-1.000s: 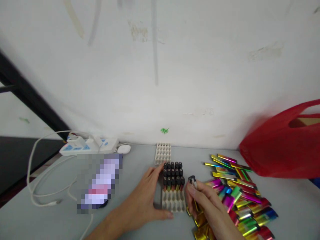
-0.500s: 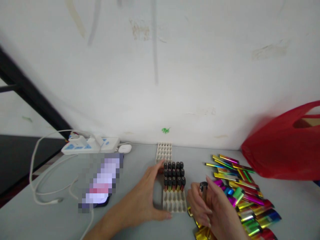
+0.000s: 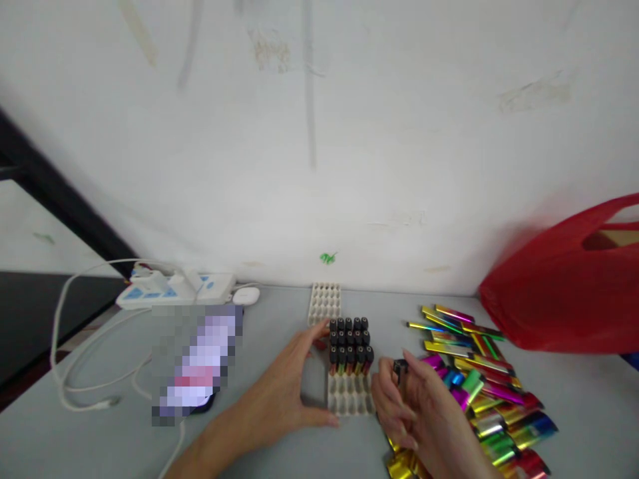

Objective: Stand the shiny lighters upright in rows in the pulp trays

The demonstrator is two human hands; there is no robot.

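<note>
Several upright black-topped lighters (image 3: pixel 350 338) fill the far rows of a pale holed tray (image 3: pixel 351 396); its near rows hold none. My left hand (image 3: pixel 287 379) curves around the tray's left side, thumb and fingers spread, fingertips near the far-left lighters. To the right of the tray, my right hand (image 3: pixel 414 406) is closed on a black-topped lighter (image 3: pixel 400 368), whose body is mostly hidden by the fingers. Shiny multicoloured lighters (image 3: pixel 492 392) lie in a loose pile beside and beyond this hand.
A second holed tray (image 3: pixel 325 301) lies by the wall. On the left are a phone with a blurred screen (image 3: pixel 202 366), a power strip (image 3: pixel 212 289), a small white case (image 3: pixel 246 295) and white cables (image 3: pixel 60 319). A red bag (image 3: pixel 564 299) stands at right.
The view has shifted slightly. My right hand, with the black-topped lighter, has turned a little and sits slightly farther left. My left hand keeps nearly the same pose by the tray.
</note>
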